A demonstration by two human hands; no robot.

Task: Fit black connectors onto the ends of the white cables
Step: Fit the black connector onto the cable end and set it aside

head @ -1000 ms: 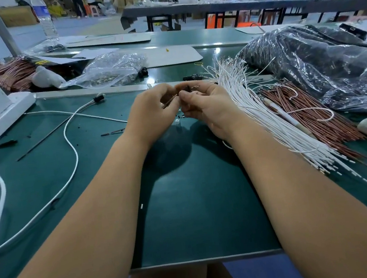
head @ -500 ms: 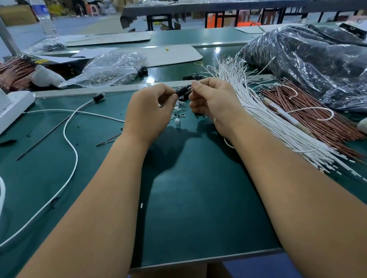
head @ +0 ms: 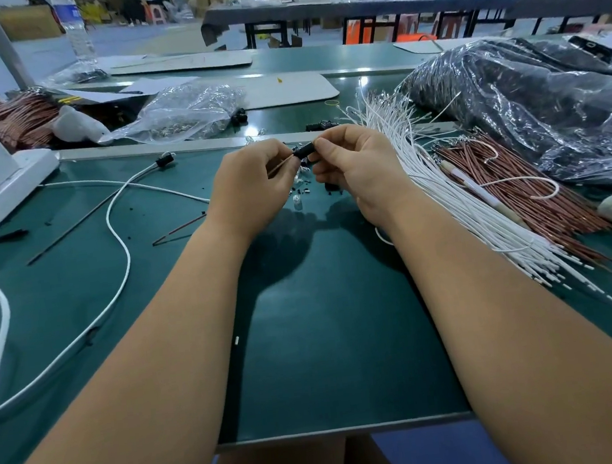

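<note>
Both hands raised above green bench [head: 327, 343]. Right hand [head: 358, 173] pinches black connector [head: 303, 150]; left hand [head: 251, 188] pinches a thin wire [head: 280, 166] running into its end. White cable bundle [head: 455, 193] lies just right of right hand.

This is a factory assembly hall, a wiring workshop by the look of it; a green-matted tabletop [head: 331, 342] runs out in front, loaded with a thick bundle of white cables [head: 455, 193] and a heap of copper-brown wires [head: 511, 187]; clear plastic bags of small parts [head: 182, 110] sit beyond; further back, long work tables [head: 386, 8], stacked cardboard boxes [head: 29, 22] and seated workers [head: 133, 6] fill the open floor.
</note>
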